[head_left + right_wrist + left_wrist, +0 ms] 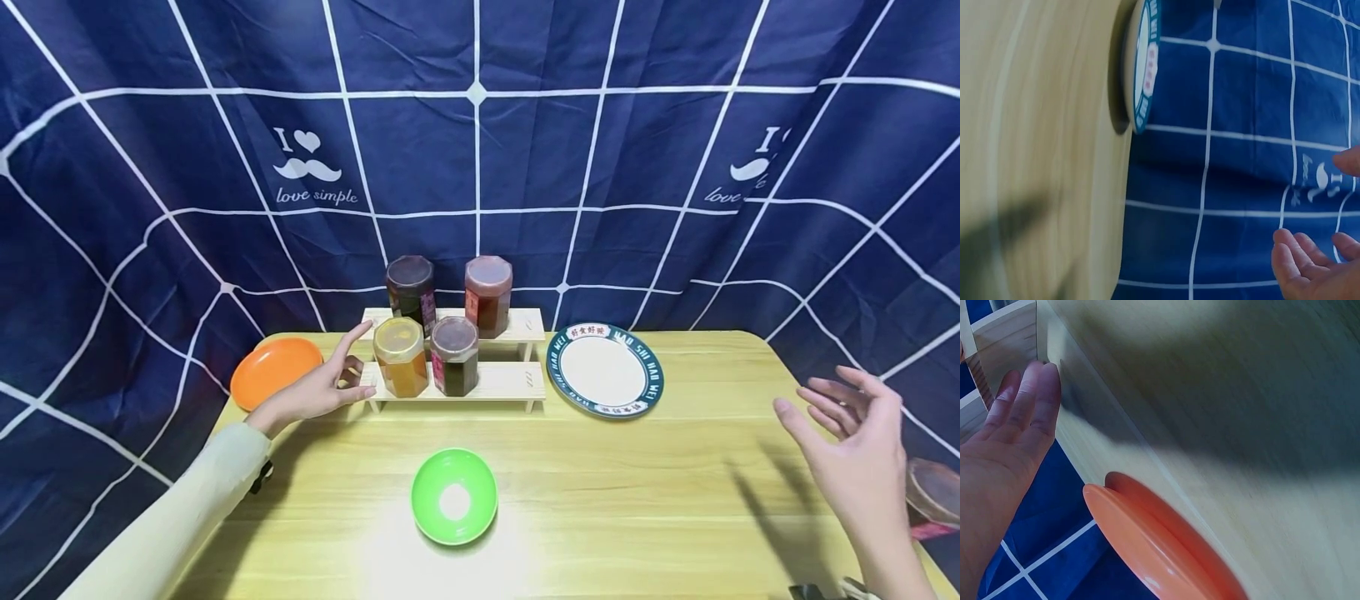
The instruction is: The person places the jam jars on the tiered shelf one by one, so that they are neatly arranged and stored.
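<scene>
My left hand [318,387] is at the left end of a two-step wooden rack [510,381], thumb and index finger spread beside it. In the left wrist view its fingers [1044,400] lie straight near the rack's side; whether they touch it I cannot tell. On the lower step stand a yellow-orange jar [402,360], nearest that hand, and a dark jar [455,360]. Another dark jar [411,292] and a red-brown jar [489,300] occupy the upper step. My right hand [862,442] hovers over the table's right side, fingers loosely bent and holding nothing.
An orange plate [276,371] lies by my left forearm. Right of the rack is a white plate with a teal rim [652,375]. A green bowl [453,525] sits in front. Partly hidden behind my right wrist is another jar [936,492]. Blue curtain [525,167] surrounds the table.
</scene>
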{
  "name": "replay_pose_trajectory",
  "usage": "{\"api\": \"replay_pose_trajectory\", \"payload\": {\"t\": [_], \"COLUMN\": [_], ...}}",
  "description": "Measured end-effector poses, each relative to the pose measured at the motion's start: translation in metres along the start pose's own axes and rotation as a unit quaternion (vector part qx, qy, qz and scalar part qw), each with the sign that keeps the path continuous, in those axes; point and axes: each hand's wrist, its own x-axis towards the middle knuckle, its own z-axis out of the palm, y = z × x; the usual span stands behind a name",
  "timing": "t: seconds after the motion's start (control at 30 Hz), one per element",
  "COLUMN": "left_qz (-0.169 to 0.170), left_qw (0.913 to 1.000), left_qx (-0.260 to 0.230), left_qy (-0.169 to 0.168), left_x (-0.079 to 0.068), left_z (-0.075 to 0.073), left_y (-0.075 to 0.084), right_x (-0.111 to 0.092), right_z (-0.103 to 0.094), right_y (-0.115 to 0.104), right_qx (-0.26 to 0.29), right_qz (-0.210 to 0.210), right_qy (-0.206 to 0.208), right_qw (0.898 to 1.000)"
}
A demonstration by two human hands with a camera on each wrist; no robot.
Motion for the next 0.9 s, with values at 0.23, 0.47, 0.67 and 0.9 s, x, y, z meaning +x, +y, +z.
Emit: {"api": "replay_pose_trajectory", "payload": {"t": [0.23, 0.47, 0.67, 0.9], "left_qz": [0.004, 0.007, 0.003, 0.001], "left_qw": [1.0000, 1.0000, 1.0000, 1.0000], "left_qx": [0.000, -0.002, -0.001, 0.000], "left_qy": [-0.001, -0.001, 0.000, 0.002], "left_x": [0.001, 0.002, 0.001, -0.001], "left_z": [0.000, 0.001, 0.001, 0.001], "left_y": [-0.001, -0.001, -0.001, -0.001], "right_x": [-0.001, -0.005, -0.011, -0.015], "right_z": [-0.023, -0.040, -0.058, -0.076], "right_y": [0.011, 0.027, 0.042, 0.070], "right_qx": [0.124, 0.187, 0.070, -0.027], "right_qz": [0.045, 0.029, 0.080, 0.057], "right_qy": [0.053, 0.101, 0.131, 0.135], "right_qw": [0.990, 0.977, 0.986, 0.989]}}
